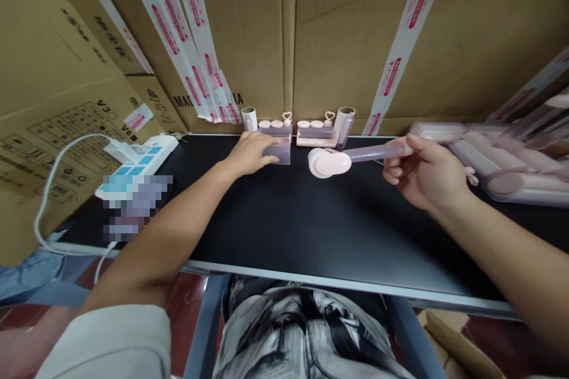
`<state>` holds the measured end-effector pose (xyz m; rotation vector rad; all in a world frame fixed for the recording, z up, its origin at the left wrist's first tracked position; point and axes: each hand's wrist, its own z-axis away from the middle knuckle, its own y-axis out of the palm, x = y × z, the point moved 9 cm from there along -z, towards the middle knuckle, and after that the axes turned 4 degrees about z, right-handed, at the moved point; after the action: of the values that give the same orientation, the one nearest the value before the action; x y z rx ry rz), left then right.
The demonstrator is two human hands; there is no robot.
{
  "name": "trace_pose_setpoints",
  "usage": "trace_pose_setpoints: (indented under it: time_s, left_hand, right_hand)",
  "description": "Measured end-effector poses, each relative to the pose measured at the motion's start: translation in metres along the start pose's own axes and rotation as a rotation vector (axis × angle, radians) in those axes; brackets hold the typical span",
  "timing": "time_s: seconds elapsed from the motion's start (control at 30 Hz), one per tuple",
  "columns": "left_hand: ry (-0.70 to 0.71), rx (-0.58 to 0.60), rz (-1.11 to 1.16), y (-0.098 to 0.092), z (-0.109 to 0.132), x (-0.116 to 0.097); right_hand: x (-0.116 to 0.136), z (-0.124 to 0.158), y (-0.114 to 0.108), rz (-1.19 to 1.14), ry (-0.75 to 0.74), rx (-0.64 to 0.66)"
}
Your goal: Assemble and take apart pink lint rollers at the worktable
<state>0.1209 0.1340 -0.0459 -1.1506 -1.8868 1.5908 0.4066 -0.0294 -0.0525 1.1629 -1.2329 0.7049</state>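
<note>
At the back of the black table, my left hand [253, 153] is closed on the edge of a small translucent pink-lilac case [283, 153], thumb and fingers on its flat panel. My right hand [427, 169] grips one end of a translucent lilac tube [376, 152], held out toward the middle. By the tube's other end is a pale pink oval piece [333, 163], whose link to the tube I cannot make out. Beside the left hand stands a second pink case [316, 141], with round pink caps and a heart-shaped loop [329, 115] at its top.
Two upright white tubes [345, 121] [249, 119] flank the cases. A pile of wrapped pink-lilac tubes [511, 169] lies at the right. A white power strip [142, 163] with a cable and a blurred item sit at left. Taped cardboard [347, 29] walls the back.
</note>
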Motion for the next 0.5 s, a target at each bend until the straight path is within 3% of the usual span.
trace_pose_setpoints:
  time_s: [0.2, 0.37, 0.5]
  left_hand:
    - [0.055, -0.074, -0.002, -0.005, 0.002, -0.009]
    - [0.334, -0.122, 0.222, -0.014, 0.014, -0.061]
    - [0.525, -0.279, 0.357, -0.030, 0.032, -0.097]
  right_hand:
    - [-0.008, 0.005, 0.008, 0.048, -0.006, 0.048]
    - [-0.020, 0.007, 0.015, 0.025, 0.043, 0.120]
    - [-0.032, 0.012, 0.029, 0.017, 0.156, 0.274]
